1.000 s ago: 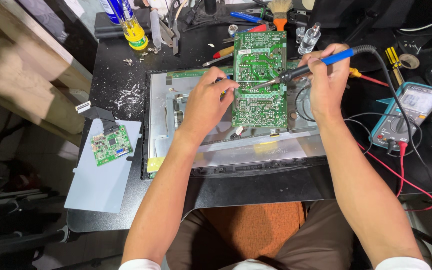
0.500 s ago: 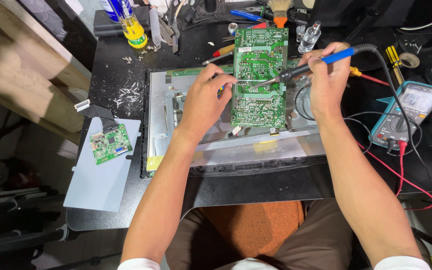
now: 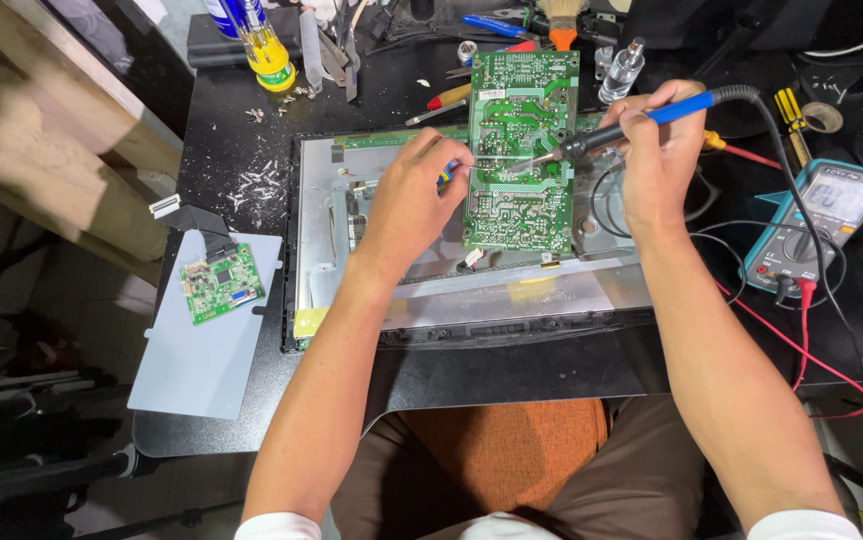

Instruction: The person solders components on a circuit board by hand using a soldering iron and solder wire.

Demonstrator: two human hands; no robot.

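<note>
A large green circuit board (image 3: 520,150) lies solder side up on the metal back of a flat monitor chassis (image 3: 452,290). My right hand (image 3: 660,150) grips a soldering iron (image 3: 642,122) with a blue handle; its tip touches the board near the middle, and a wisp of smoke rises there. My left hand (image 3: 412,200) rests at the board's left edge, fingers pinched on a small yellow and blue tool that is mostly hidden.
A small green circuit board (image 3: 223,284) with a flat cable lies on a grey sheet (image 3: 202,350) at the left. A teal multimeter (image 3: 820,222) with red and black leads sits at the right. Screwdrivers, pliers, a brush and small bottles crowd the table's far edge.
The two hands and the iron stay at the same spot on the board. The view has shifted slightly, so the board sits a little higher in frame.
</note>
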